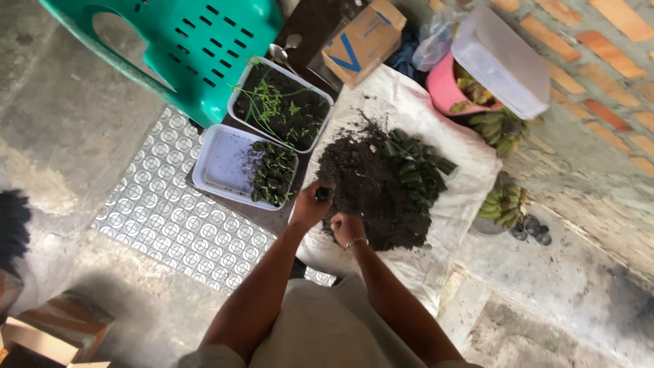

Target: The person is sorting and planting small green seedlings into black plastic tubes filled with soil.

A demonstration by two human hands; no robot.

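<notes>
**Two hands at the soil heap**

A heap of dark soil [371, 191] sits on a white sack [470, 191] spread over the ground, and everything else arranges itself around that heap. At its near left edge the person's left hand [310, 204] is closed around a small dark pot [324, 193], held just above the sack. Right beside it, at the near edge of the heap, the right hand [347, 228] is curled into a loose fist resting on the soil; whether it grips anything I cannot tell. A bracelet [355, 242] circles that wrist.

On the far right side of the heap lies a cluster of small dark pots [417, 163], touching the soil. To the left of the heap, off the sack, stand two white trays: the nearer tray [221, 167] holds filled pots along its right side, the farther tray [281, 105] holds soil with thin green seedlings. Beyond the heap sit a cardboard box [364, 42] and a pink tub [443, 88]. A green plastic chair [197, 48] stands far left of the heap.
</notes>
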